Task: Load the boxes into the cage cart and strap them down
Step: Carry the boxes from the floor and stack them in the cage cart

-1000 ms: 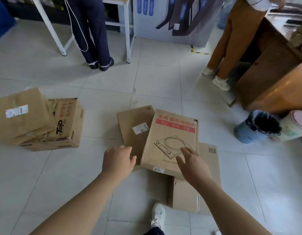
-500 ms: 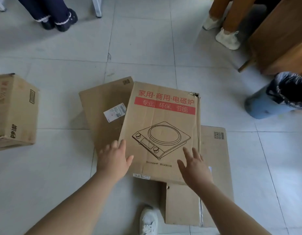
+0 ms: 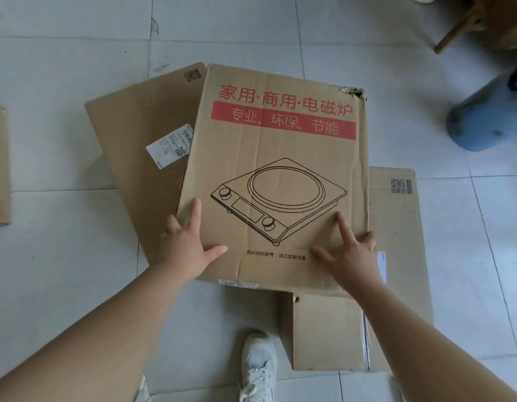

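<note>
The induction cooker box (image 3: 276,181) lay flat on 2 other cardboard boxes on the tiled floor (image 3: 63,271), its long axis running away from the person, red heading at the far end. The left hand (image 3: 184,245) and right hand (image 3: 351,255) were spread open at its near corners, clamped on nothing. Fingers would best be hooked under both side edges and the box raised level.
</note>
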The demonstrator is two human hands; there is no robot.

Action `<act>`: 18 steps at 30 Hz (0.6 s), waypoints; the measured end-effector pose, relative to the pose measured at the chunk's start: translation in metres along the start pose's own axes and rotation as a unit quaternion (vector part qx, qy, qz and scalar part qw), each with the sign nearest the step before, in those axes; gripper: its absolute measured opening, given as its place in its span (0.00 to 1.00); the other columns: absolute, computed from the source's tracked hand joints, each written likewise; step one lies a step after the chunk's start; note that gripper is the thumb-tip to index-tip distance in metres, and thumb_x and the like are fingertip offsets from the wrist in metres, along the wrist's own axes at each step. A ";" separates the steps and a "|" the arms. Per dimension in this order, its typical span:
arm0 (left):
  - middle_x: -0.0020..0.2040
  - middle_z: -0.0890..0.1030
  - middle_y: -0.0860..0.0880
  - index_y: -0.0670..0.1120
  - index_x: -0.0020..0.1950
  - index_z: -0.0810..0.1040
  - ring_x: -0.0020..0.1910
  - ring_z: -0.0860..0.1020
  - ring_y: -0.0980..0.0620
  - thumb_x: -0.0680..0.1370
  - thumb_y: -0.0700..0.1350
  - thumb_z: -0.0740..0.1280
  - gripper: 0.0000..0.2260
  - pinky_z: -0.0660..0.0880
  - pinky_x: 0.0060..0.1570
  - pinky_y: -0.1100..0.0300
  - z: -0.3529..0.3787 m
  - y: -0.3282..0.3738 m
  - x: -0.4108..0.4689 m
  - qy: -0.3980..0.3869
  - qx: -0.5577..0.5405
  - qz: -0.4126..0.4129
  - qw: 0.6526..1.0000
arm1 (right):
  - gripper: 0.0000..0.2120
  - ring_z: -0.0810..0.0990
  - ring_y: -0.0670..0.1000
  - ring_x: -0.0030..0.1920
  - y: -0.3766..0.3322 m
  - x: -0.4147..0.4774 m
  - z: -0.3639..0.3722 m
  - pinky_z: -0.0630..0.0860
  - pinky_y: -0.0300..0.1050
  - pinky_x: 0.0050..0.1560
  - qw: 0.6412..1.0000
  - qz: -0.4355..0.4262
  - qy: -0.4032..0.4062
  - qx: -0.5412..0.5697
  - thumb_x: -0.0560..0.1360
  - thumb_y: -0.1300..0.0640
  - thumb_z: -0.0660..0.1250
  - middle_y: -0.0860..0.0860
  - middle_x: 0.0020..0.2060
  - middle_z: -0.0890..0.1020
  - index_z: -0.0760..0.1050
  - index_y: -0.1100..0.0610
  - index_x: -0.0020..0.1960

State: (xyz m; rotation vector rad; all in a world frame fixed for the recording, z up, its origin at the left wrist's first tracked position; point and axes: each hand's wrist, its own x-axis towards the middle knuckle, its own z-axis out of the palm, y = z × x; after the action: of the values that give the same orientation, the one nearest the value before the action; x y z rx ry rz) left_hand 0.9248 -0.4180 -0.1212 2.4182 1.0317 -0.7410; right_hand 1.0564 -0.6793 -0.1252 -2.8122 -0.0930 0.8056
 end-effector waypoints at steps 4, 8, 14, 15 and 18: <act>0.64 0.59 0.41 0.59 0.76 0.38 0.60 0.67 0.39 0.65 0.69 0.70 0.52 0.69 0.58 0.49 -0.004 -0.007 0.001 0.005 -0.039 -0.007 0.999 | 0.43 0.58 0.65 0.70 -0.007 -0.007 -0.002 0.62 0.58 0.70 0.997 -0.006 0.032 0.067 0.67 0.38 0.71 0.63 0.69 0.56 0.50 0.36 0.75; 0.64 0.60 0.41 0.59 0.77 0.39 0.62 0.67 0.40 0.64 0.68 0.72 0.54 0.69 0.57 0.50 -0.020 -0.032 -0.013 -0.002 -0.089 -0.006 0.996 | 0.40 0.54 0.64 0.72 -0.030 -0.026 -0.008 0.58 0.59 0.72 0.994 -0.046 0.064 0.078 0.67 0.40 0.73 0.64 0.71 0.55 0.57 0.41 0.74; 0.66 0.59 0.41 0.59 0.77 0.40 0.62 0.68 0.39 0.63 0.70 0.70 0.53 0.71 0.59 0.48 -0.050 -0.114 -0.046 0.023 -0.132 -0.072 0.988 | 0.38 0.57 0.64 0.70 -0.116 -0.058 -0.005 0.58 0.56 0.72 0.990 -0.126 0.059 0.036 0.66 0.40 0.73 0.64 0.70 0.57 0.62 0.42 0.72; 0.66 0.59 0.41 0.59 0.77 0.40 0.63 0.68 0.39 0.63 0.70 0.70 0.53 0.71 0.59 0.48 -0.055 -0.131 -0.052 0.028 -0.138 -0.089 0.986 | 0.38 0.58 0.64 0.69 -0.133 -0.064 -0.001 0.59 0.56 0.71 0.988 -0.140 0.055 0.032 0.66 0.39 0.73 0.64 0.70 0.58 0.63 0.42 0.72; 0.66 0.60 0.41 0.59 0.77 0.41 0.63 0.68 0.38 0.63 0.71 0.69 0.52 0.71 0.59 0.48 -0.067 -0.187 -0.070 0.043 -0.158 -0.133 0.977 | 0.38 0.58 0.63 0.70 -0.189 -0.086 0.015 0.57 0.56 0.71 0.982 -0.185 0.031 0.012 0.66 0.38 0.72 0.63 0.70 0.57 0.62 0.42 0.72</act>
State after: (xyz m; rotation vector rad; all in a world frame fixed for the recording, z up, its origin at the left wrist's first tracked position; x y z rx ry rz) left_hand 0.7644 -0.2978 -0.0559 2.0794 1.4119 -0.5109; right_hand 0.9749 -0.5023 -0.0515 -2.6727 -0.5716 0.6264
